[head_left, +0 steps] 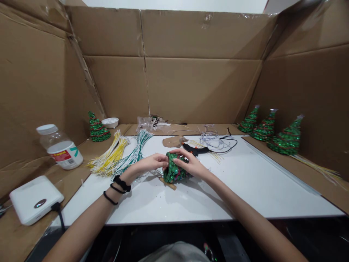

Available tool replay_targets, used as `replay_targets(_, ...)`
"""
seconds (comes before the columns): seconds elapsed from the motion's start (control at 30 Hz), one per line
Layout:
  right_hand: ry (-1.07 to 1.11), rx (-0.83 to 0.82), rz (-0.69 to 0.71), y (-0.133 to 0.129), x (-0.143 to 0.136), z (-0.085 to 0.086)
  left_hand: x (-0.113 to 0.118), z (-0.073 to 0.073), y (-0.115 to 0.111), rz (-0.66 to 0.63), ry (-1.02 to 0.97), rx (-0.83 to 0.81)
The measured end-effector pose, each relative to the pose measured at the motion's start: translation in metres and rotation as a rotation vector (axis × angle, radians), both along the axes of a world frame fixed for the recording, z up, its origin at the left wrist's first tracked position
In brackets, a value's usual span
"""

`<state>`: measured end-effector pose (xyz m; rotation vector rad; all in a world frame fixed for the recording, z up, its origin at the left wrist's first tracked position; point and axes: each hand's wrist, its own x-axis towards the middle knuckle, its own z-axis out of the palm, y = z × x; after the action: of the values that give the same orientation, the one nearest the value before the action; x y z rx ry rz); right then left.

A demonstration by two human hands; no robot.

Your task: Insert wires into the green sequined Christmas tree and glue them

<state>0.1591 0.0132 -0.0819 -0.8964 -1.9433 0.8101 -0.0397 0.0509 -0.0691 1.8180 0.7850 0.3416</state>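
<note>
Between my two hands a small green glittery Christmas tree (174, 171) lies tilted on its side, just above the white board (152, 203). The fingers of my left hand (155, 161) are closed on its left end. My right hand (190, 163) is wrapped over its top and right side, which hides part of it. Red bits show among the green. A short tan stick (168, 184) lies under the tree. Just behind my right hand rests a black hot glue gun (196, 149).
Bundles of yellow wires (110, 156) and green wires (137, 147) lie left of my hands. Finished-looking trees (286, 137) stand at right, another tree (98, 128) at left. A white-lidded bottle (61, 149) and white box (36, 200) sit left. Cardboard walls (201, 80) enclose the board.
</note>
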Motion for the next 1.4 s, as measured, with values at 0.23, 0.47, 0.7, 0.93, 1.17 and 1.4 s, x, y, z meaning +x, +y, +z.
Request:
replay_targets(0.23,0.01,-0.029,0.029,0.002,0.003,-0.004,0.0,0.002,-0.002,-0.005,-0.013,-0.027)
replay_targets(0.47,-0.023,0.02,0.037,-0.001,0.003,-0.001,-0.002,-0.004,0.002,-0.018,-0.02,-0.011)
replay_targets(0.7,-0.036,0.038,0.023,-0.003,0.002,0.001,-0.002,-0.006,0.003,-0.02,-0.036,-0.02)
replay_targets(0.93,-0.039,0.042,0.031,-0.004,0.002,0.001,-0.002,-0.007,0.004,-0.022,-0.033,-0.021)
replay_targets(1.17,-0.015,-0.002,0.035,-0.002,0.001,-0.002,-0.002,-0.001,0.001,-0.028,-0.022,-0.033)
replay_targets(1.4,0.079,0.434,-0.269,-0.011,0.002,-0.009,0.0,0.01,-0.006,0.008,0.08,-0.002)
